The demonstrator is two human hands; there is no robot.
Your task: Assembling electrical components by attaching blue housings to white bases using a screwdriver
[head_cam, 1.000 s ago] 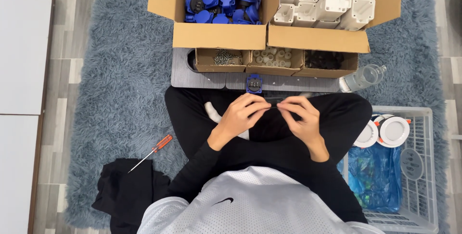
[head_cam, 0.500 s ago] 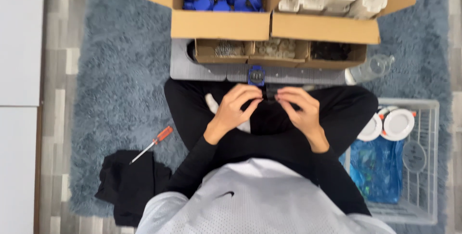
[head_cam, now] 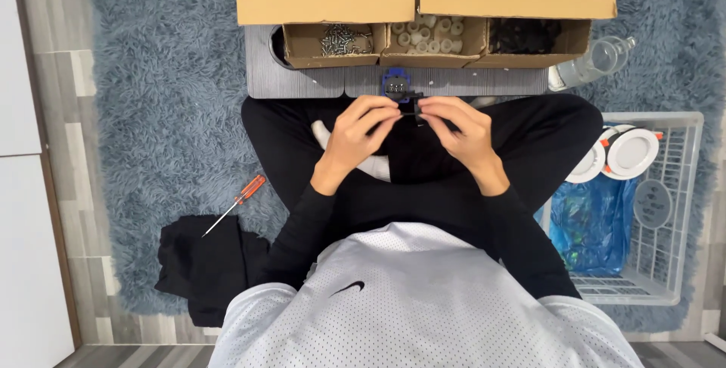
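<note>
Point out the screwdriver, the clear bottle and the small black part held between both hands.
screwdriver [head_cam: 249,189]: head view, orange handle.
clear bottle [head_cam: 597,62]: head view, body.
small black part [head_cam: 411,105]: head view, middle.

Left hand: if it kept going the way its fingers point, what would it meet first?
The left hand points up and right, pinching a small black part. Just beyond lies the blue piece on the grey board, likely first contact, though the height between them is unclear.

Blue part; orange-handled screwdriver; grey-blue shaggy rug.
</note>
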